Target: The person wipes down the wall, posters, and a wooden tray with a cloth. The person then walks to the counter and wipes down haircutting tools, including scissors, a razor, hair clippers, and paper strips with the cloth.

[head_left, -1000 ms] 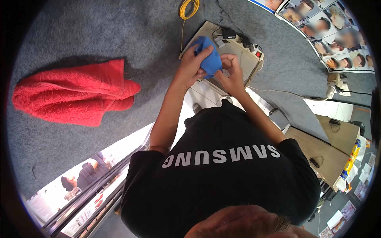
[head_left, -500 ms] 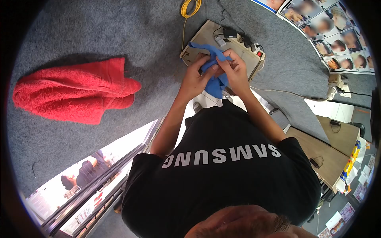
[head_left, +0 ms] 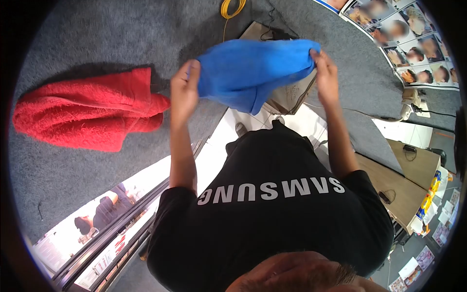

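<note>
A blue cloth (head_left: 253, 68) is stretched out between my two hands, its lower part hanging in loose folds. My left hand (head_left: 184, 92) pinches its left edge, thumb and fingers closed on the fabric. At the opposite upper corner, my right hand (head_left: 327, 78) grips the cloth with its fingers closed. The cloth covers much of the wooden stand behind it. What the garment or cloth is exactly, I cannot make out. To the left of my left hand, apart from it, a folded red towel (head_left: 87, 112) rests against the grey carpet-like surface.
Behind the cloth is a wooden stand (head_left: 292, 95) with dark cables. A coiled yellow cable (head_left: 232, 9) lies at the top. Plugs (head_left: 411, 104) sit at a wall socket on the right, below a photo poster (head_left: 418, 44). Another person (head_left: 104, 211) shows at lower left.
My hands have moved far apart, left hand leftward and right hand rightward. The blue cloth, bunched between my fingers before, is now spread wide and hides the power strip.
</note>
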`<state>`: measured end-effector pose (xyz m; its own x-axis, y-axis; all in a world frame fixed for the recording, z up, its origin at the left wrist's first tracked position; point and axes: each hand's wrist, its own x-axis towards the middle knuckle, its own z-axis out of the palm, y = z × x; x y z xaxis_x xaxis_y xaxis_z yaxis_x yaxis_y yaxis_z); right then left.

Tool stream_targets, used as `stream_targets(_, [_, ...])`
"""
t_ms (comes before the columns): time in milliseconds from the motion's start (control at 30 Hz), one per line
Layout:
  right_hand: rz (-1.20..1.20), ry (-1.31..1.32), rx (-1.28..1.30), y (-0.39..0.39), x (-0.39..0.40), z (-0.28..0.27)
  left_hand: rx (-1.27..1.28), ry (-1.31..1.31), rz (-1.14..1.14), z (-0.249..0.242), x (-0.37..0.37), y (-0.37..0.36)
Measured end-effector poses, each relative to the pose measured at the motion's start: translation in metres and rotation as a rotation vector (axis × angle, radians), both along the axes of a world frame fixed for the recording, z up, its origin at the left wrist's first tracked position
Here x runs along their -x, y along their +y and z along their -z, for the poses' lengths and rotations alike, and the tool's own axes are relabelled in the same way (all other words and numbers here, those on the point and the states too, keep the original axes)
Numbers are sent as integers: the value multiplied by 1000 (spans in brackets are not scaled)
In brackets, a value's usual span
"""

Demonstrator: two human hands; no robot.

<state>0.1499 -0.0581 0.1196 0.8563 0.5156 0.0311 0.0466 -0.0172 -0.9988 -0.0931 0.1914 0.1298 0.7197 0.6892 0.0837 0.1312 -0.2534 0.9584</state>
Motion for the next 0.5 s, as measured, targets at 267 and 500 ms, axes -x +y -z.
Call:
stream_targets(267, [-574, 805, -195, 1, -1, 76, 885, -176, -111, 75, -1, 0])
stream_targets(500, [-252, 823, 102, -32, 45, 111, 718, 113, 164, 120, 55, -32])
